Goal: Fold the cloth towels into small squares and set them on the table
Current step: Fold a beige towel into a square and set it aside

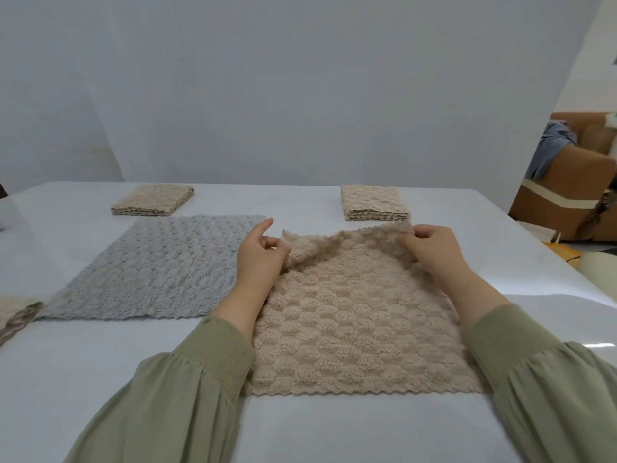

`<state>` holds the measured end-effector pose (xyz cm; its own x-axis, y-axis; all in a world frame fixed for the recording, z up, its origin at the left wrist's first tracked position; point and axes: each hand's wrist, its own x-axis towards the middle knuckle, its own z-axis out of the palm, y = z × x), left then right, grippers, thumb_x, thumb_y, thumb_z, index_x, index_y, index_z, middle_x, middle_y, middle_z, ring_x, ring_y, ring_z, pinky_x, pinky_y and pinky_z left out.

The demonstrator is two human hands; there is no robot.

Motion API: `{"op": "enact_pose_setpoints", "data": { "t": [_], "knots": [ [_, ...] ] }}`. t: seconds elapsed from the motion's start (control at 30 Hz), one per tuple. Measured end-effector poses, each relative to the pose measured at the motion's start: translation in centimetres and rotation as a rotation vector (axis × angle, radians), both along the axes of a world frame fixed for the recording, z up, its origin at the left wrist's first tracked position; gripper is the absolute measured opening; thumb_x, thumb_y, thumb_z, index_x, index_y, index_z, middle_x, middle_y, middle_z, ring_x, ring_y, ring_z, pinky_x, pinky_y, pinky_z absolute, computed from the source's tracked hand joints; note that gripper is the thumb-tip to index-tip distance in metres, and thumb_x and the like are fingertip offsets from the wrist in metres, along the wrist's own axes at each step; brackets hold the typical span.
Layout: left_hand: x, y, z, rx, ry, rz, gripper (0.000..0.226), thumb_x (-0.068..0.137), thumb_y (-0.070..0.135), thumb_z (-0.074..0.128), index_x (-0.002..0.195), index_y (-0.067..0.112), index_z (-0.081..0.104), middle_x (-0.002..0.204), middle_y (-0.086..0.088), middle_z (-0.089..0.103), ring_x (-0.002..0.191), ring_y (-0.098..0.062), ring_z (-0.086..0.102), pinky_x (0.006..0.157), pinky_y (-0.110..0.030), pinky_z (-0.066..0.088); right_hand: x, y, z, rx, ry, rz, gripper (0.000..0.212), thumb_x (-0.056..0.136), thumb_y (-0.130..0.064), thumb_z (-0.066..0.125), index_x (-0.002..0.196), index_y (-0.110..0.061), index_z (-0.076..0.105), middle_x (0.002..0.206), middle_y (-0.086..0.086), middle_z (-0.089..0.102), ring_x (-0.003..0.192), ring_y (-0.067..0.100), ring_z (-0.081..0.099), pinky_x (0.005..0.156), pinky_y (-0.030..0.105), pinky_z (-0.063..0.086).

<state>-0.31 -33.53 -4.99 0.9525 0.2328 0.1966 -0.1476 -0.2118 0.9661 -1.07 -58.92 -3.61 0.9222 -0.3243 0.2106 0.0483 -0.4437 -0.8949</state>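
both hands pinch far corners of beige towel (354, 329) | left hand (258, 259), right hand (434, 252) | soft, light, floppy | we'd grip corners, near table (100, 379) front edge

A home living area is being suggested by a brown sofa (567, 182), being overlain by grey-blue clothing (551, 148), beside the white worktop (100, 379).

On the table (100, 379), left towel (157, 269) beside right towel (354, 335); left folded towel (153, 200) and right folded towel (374, 202) behind them
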Motion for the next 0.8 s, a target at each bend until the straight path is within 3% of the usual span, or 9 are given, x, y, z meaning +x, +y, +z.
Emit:
{"op": "enact_pose_setpoints", "data": {
  "t": [0.07, 0.13, 0.2, 0.27, 0.37, 0.5, 0.57, 0.67, 0.8],
  "knots": [
    [0.0, 0.1, -0.2, 0.060, -0.026, 0.037, 0.059, 0.086, 0.001, 0.062, 0.138, 0.021, 0.044, 0.088, 0.001, 0.060, 0.075, -0.007, 0.055, 0.060, -0.009, 0.048, -0.2, 0.1, 0.1, -0.188, -0.029, -0.110, 0.029, 0.081, -0.006, 0.060, 0.055, -0.011, 0.046, 0.053, 0.002, 0.034, 0.053, 0.018, 0.031, 0.051, 0.027, 0.027],
    [0.2, 0.3, -0.3, 0.182, -0.049, 0.099, 0.048, 0.087, 0.003, 0.061, 0.132, 0.018, 0.052, 0.088, 0.002, 0.060, 0.078, -0.011, 0.057, 0.074, -0.027, 0.053, -0.2, -0.1, 0.3, -0.345, -0.014, -0.192, 0.017, 0.078, -0.006, 0.059, 0.061, -0.003, 0.057, 0.054, 0.009, 0.045, 0.059, 0.029, 0.040, 0.054, 0.029, 0.036],
    [0.2, 0.4, -0.4, 0.318, -0.070, 0.198, 0.027, 0.089, 0.014, 0.061, 0.116, 0.015, 0.065, 0.096, -0.002, 0.062, 0.087, -0.019, 0.057, 0.082, -0.036, 0.050, 0.0, -0.3, 0.4, -0.360, 0.007, -0.179, 0.021, 0.074, -0.003, 0.056, 0.054, 0.001, 0.052, 0.046, 0.009, 0.037, 0.051, 0.030, 0.031, 0.048, 0.029, 0.029],
    [0.0, 0.5, -0.1, 0.346, -0.072, 0.285, 0.014, 0.088, 0.023, 0.063, 0.099, 0.019, 0.071, 0.096, -0.002, 0.059, 0.083, -0.017, 0.053, 0.073, -0.030, 0.044, 0.0, -0.2, 0.6, -0.278, 0.053, -0.124, 0.033, 0.075, 0.000, 0.052, 0.047, -0.009, 0.037, 0.038, 0.000, 0.026, 0.042, 0.022, 0.023, 0.046, 0.024, 0.020],
    [-0.6, 0.3, 0.5, 0.296, -0.085, 0.292, 0.011, 0.089, 0.020, 0.059, 0.093, 0.021, 0.070, 0.075, 0.007, 0.060, 0.058, -0.012, 0.051, 0.054, -0.023, 0.040, -0.3, 0.0, 1.2, 0.001, 0.186, -0.020, 0.028, 0.085, 0.001, 0.050, 0.058, -0.006, 0.055, 0.046, 0.009, 0.052, 0.030, 0.016, 0.038, 0.036, 0.019, 0.033],
    [-0.9, -0.1, 0.4, 0.018, -0.008, 0.157, 0.014, 0.090, 0.010, 0.053, 0.090, 0.018, 0.065, 0.068, -0.003, 0.068, 0.057, -0.018, 0.066, 0.059, -0.039, 0.058, -0.4, 0.1, 1.5, 0.257, 0.314, 0.108, 0.016, 0.093, -0.001, 0.048, 0.081, 0.001, 0.060, 0.072, 0.020, 0.068, 0.043, 0.017, 0.061, 0.038, 0.022, 0.048],
    [-0.7, 0.1, 0.4, -0.082, -0.028, 0.130, 0.018, 0.089, 0.007, 0.053, 0.089, 0.021, 0.065, 0.081, -0.003, 0.072, 0.075, -0.016, 0.071, 0.074, -0.043, 0.059, -0.1, 0.2, 1.1, 0.303, 0.219, 0.108, 0.016, 0.092, -0.004, 0.050, 0.084, -0.005, 0.063, 0.087, 0.019, 0.069, 0.063, 0.021, 0.067, 0.055, 0.030, 0.057],
    [-1.2, -0.1, 1.3, -0.106, -0.163, 0.093, 0.031, 0.088, 0.002, 0.051, 0.112, 0.016, 0.065, 0.104, 0.007, 0.069, 0.095, 0.002, 0.063, 0.091, -0.021, 0.051, 0.3, 0.5, 1.4, 0.309, -0.117, 0.104, 0.021, 0.089, -0.006, 0.054, 0.088, -0.020, 0.070, 0.104, 0.007, 0.069, 0.092, 0.019, 0.064, 0.085, 0.033, 0.053],
    [-2.0, -0.6, 2.3, -0.106, -0.268, 0.084, 0.033, 0.092, 0.005, 0.049, 0.122, 0.012, 0.062, 0.114, 0.005, 0.066, 0.103, -0.001, 0.059, 0.093, -0.015, 0.046, -0.1, 0.6, 2.3, 0.260, -0.360, 0.108, 0.030, 0.089, -0.001, 0.048, 0.089, -0.021, 0.071, 0.089, -0.012, 0.069, 0.085, 0.006, 0.062, 0.081, 0.023, 0.051]
  ]
}}
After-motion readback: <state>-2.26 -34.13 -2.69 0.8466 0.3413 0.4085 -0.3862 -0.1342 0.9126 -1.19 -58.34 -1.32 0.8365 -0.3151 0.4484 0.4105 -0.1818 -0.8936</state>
